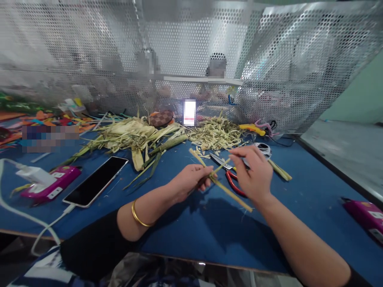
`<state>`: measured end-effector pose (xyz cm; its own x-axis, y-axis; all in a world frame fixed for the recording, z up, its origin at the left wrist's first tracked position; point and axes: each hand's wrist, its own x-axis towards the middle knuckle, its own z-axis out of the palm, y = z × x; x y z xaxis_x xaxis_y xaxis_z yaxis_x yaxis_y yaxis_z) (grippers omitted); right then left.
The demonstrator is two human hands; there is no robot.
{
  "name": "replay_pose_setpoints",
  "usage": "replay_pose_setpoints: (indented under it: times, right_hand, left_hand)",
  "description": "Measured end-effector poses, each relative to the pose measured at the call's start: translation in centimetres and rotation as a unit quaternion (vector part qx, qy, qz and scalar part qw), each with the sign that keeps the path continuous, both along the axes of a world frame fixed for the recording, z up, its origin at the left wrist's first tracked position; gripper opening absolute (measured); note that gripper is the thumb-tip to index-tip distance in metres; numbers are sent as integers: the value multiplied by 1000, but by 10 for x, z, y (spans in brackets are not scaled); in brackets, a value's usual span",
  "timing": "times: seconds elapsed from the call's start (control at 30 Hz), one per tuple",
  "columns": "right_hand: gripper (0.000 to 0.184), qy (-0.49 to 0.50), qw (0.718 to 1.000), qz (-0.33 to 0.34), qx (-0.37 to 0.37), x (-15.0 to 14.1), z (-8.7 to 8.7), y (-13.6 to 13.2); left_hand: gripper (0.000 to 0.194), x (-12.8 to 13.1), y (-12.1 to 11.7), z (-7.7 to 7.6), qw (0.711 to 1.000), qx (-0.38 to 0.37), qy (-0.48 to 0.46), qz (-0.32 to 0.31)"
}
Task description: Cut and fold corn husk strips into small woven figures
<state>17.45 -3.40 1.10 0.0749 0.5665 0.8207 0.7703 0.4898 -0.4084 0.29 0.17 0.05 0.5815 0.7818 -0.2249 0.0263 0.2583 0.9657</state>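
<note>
My left hand pinches some crossed strips of dried plant leaf above the middle of the blue table. One strip runs slantwise from upper left to lower right past the fingertips. Another short strip stretches from the left fingers to my right hand, whose thumb and forefinger close on its end. Behind the hands lie scissors with red handles, partly hidden by my right hand. A spool of white thread sits just beyond that hand, and a stalk piece lies to its right.
Long dried leaves and a pile of shredded pieces lie at the back, below a perforated metal screen. A lit phone leans there. At left are a charging phone and a purple power strip. Another purple block sits far right.
</note>
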Motion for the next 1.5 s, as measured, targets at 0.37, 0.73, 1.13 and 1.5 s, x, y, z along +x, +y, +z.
replay_pose_setpoints:
  times: [0.37,0.73,1.13,1.5]
  right_hand:
    - [22,174,887,231,-359,-4,-16,13]
    - [17,90,910,225,-336,0,-14,15]
    - [24,147,884,265,-356,0,-22,16]
    - [24,124,906,247,-319,5,-8,12]
  left_hand:
    - [16,-4,6,8,980,-120,-147,50]
    - [14,-5,3,4,964,-199,-174,-21]
    - [19,-6,0,3,974,-137,-168,-60]
    - [11,-3,3,0,979,-116,-166,2]
